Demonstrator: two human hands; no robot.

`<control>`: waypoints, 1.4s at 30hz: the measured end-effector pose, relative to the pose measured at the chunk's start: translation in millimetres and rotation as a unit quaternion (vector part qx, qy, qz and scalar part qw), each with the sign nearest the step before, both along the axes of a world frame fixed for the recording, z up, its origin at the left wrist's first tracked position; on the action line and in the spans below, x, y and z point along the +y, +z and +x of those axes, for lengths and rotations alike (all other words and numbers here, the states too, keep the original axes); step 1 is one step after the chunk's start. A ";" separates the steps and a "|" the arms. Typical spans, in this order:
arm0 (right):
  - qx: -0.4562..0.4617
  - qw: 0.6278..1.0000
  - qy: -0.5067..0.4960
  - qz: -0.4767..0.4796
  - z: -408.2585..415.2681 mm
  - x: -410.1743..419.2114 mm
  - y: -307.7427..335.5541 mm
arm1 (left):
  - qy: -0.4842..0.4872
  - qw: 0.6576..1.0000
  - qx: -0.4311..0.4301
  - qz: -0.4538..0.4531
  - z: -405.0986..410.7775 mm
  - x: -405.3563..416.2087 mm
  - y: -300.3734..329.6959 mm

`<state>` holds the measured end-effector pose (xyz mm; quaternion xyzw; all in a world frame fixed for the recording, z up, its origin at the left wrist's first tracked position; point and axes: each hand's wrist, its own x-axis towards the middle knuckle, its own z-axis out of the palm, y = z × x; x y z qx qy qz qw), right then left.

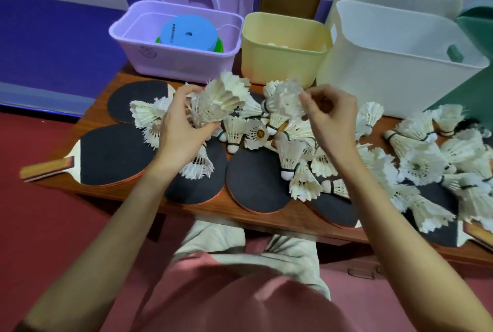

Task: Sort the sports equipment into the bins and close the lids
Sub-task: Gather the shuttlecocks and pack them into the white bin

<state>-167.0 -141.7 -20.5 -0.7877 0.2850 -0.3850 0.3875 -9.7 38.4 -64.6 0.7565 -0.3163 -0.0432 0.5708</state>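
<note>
I see my left hand [181, 129] with fingers curled round a bunch of shuttlecocks [218, 97] above the desk [88, 115]. My right hand [330, 115] pinches one blurred shuttlecock [286, 98] just before the yellow bin [280, 65]. More shuttlecocks lie across the table tennis paddles [112, 155].

Two bare forearms are being shown, no sleeves reaching the wrists. Left hand [184, 129] and right hand [330, 121] are being shown bare, no rings, watch or gloves. A pink top [240, 302] is being worn, with light beige trousers [288, 254] below.
</note>
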 end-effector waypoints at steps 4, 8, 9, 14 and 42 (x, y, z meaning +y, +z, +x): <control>-0.104 0.991 -0.005 0.079 -5.1 -11.4 18.5 | -0.026 0.998 -0.038 0.034 -4.6 -24.7 6.4; -0.074 0.990 0.021 0.114 -0.7 -18.2 23.4 | -0.058 0.994 -0.070 0.054 -15.7 -52.9 17.5; -0.056 0.991 0.028 0.116 0.0 -21.1 22.7 | -0.070 0.993 -0.074 0.055 -18.2 -59.8 20.6; -0.064 0.995 -0.029 0.070 -4.2 -55.2 23.9 | -0.117 0.984 -0.092 0.094 -27.6 -96.2 45.2; 0.294 0.935 -0.055 0.189 9.2 -406.1 45.4 | -0.245 0.883 -0.210 0.340 13.5 -495.1 87.0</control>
